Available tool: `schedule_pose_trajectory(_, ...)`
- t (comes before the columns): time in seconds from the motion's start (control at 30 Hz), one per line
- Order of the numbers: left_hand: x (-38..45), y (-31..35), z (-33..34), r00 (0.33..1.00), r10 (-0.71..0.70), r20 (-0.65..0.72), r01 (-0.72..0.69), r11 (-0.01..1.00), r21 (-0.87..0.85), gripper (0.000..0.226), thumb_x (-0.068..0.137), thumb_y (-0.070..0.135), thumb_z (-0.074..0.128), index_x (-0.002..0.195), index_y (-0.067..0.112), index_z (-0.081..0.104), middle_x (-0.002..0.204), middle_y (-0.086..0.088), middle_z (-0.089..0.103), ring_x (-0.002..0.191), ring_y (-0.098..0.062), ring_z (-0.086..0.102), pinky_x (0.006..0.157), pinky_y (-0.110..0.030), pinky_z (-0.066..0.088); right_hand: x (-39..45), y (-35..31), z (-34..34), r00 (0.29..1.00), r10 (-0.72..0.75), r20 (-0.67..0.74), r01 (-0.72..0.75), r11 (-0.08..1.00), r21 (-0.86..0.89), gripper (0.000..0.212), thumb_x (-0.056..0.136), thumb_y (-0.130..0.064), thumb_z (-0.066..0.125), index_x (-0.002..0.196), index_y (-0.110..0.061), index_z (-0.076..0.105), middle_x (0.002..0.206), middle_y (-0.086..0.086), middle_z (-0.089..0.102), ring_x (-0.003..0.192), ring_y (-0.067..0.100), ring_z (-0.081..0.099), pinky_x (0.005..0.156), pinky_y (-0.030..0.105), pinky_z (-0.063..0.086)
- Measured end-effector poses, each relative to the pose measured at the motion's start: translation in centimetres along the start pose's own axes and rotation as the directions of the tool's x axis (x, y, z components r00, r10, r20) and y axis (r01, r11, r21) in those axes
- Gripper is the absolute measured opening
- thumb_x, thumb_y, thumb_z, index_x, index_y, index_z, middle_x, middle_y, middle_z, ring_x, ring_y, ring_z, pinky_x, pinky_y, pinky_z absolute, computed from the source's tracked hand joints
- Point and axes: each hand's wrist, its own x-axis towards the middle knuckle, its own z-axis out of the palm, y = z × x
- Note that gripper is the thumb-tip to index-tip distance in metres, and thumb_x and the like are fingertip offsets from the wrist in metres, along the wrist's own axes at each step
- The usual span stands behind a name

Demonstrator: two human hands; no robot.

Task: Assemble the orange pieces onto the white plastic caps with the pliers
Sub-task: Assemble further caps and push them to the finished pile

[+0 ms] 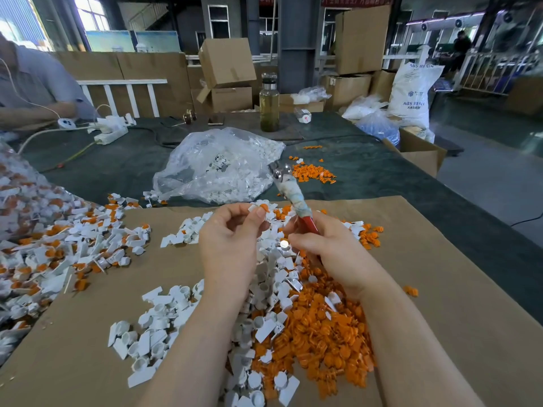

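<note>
Above cardboard [440, 259] edge — hands [232, 245], pliers [293, 198]

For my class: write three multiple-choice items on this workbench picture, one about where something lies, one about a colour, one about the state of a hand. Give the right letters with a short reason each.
1. Where does the clear plastic bag of white parts lie?
A. on the dark table beyond the brown cardboard sheet
B. on the floor
C. in a carton

2. What colour is the bare handle of the tape-wrapped pliers?
A. blue
B. red
C. yellow

3. What is the left hand doing?
A. lying flat
B. gripping the bottle
C. pinching a small white plastic cap with an orange piece

Answers: 1 A, the bag rests on the dark cloth past the cardboard sheet. 2 B, red shows where the right hand grips it. 3 C, thumb and fingers close on the cap.
</note>
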Motion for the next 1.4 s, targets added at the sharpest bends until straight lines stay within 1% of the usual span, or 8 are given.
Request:
schedule_pose_trajectory(0.23, 0.6, 0.0, -0.5, 1.000, -0.001, 0.002, 0.001, 0.984, -0.176, 0.006, 0.090, 0.005, 0.067, 0.086, 0.009, 0.066, 0.070, 0.003, 0.068, 0.064, -0.008, 0.068, 0.066, -0.016, 0.054, -0.4, 0.0, -0.6, 0.983, 0.083, 0.164, -0.065, 0.991, -0.114, 0.035, 0.076, -0.028, 0.065, 0.107, -0.012, 0.060, 0.104, 0.020, 0.062, 0.088, 0.023, 0.057, 0.078, 0.038, 0.045)
schedule_pose_trajectory(0.43, 1.0, -0.3, -0.9, 0.999, 0.030, 0.016, -0.027, 0.983, -0.180, 0.007, 0.091, 0.007, 0.066, 0.086, 0.013, 0.066, 0.066, 0.009, 0.069, 0.065, -0.007, 0.067, 0.066, -0.016, 0.054, -0.7, -0.3, -0.5, 0.968, 0.120, 0.222, -0.083, 0.982, -0.168, 0.050, 0.078, -0.029, 0.066, 0.120, -0.006, 0.054, 0.119, 0.019, 0.061, 0.108, 0.038, 0.058, 0.098, 0.053, 0.045)
schedule_pose_trajectory(0.53, 1.1, -0.4, -1.1, 0.998, 0.056, 0.028, -0.051, 0.987, -0.155, 0.009, 0.092, 0.008, 0.066, 0.086, 0.014, 0.066, 0.066, 0.009, 0.069, 0.065, -0.005, 0.066, 0.067, -0.015, 0.054, -0.7, -0.3, -0.5, 0.964, 0.102, 0.247, -0.055, 0.981, -0.188, 0.031, 0.084, -0.023, 0.065, 0.113, -0.014, 0.057, 0.099, 0.010, 0.061, 0.086, 0.023, 0.056, 0.079, 0.039, 0.045)
schedule_pose_trajectory(0.7, 1.3, -0.4, -1.3, 0.997, 0.068, 0.023, -0.064, 0.987, -0.148, 0.011, 0.092, 0.006, 0.065, 0.084, 0.014, 0.066, 0.064, 0.011, 0.068, 0.062, -0.003, 0.065, 0.064, -0.014, 0.053, -0.3, -0.1, -0.1, 0.973, 0.049, 0.226, 0.017, 0.959, -0.284, 0.008, 0.089, -0.007, 0.059, 0.095, -0.011, 0.057, 0.080, 0.001, 0.053, 0.071, 0.019, 0.047, 0.065, 0.037, 0.039)
schedule_pose_trajectory(0.93, 1.4, -0.3, -1.2, 1.000, 0.030, 0.002, -0.029, 0.984, -0.177, 0.013, 0.092, 0.004, 0.065, 0.083, 0.013, 0.066, 0.062, 0.012, 0.067, 0.058, -0.002, 0.064, 0.066, -0.016, 0.055, -0.3, -0.4, 0.7, 0.984, 0.023, 0.176, 0.033, 0.952, -0.305, 0.022, 0.070, -0.028, 0.053, 0.087, -0.014, 0.054, 0.071, -0.003, 0.047, 0.059, 0.011, 0.044, 0.057, 0.032, 0.037)
schedule_pose_trajectory(1.1, 1.3, 0.1, -0.8, 0.998, -0.050, -0.031, 0.039, 0.963, -0.268, 0.012, 0.091, 0.003, 0.066, 0.082, 0.011, 0.066, 0.062, 0.008, 0.069, 0.058, -0.004, 0.065, 0.062, -0.016, 0.055, -0.3, -0.1, 0.5, 0.981, 0.054, 0.188, -0.004, 0.967, -0.254, 0.036, 0.068, -0.027, 0.056, 0.099, -0.008, 0.057, 0.086, 0.017, 0.056, 0.071, 0.018, 0.049, 0.062, 0.035, 0.038)
schedule_pose_trajectory(1.2, 1.4, 0.4, -0.9, 0.992, -0.123, -0.029, 0.106, 0.934, -0.342, 0.008, 0.089, 0.004, 0.068, 0.083, 0.009, 0.067, 0.063, 0.006, 0.070, 0.058, -0.005, 0.066, 0.062, -0.017, 0.056, -0.4, 0.0, 0.1, 0.979, 0.059, 0.193, -0.015, 0.975, -0.220, 0.034, 0.070, -0.027, 0.060, 0.098, -0.008, 0.059, 0.077, 0.001, 0.051, 0.069, 0.016, 0.048, 0.064, 0.037, 0.040)
schedule_pose_trajectory(1.4, 0.5, -0.4, -0.3, 1.000, 0.009, -0.017, -0.007, 0.996, 0.091, 0.006, 0.087, 0.014, 0.074, 0.084, 0.016, 0.069, 0.071, 0.004, 0.072, 0.065, -0.006, 0.070, 0.067, -0.021, 0.056, 0.3, 0.3, 1.4, 0.990, -0.110, -0.091, 0.099, 0.989, -0.114, 0.005, 0.092, -0.017, 0.061, 0.087, -0.014, 0.061, 0.061, -0.013, 0.050, 0.057, 0.006, 0.045, 0.058, 0.025, 0.041)
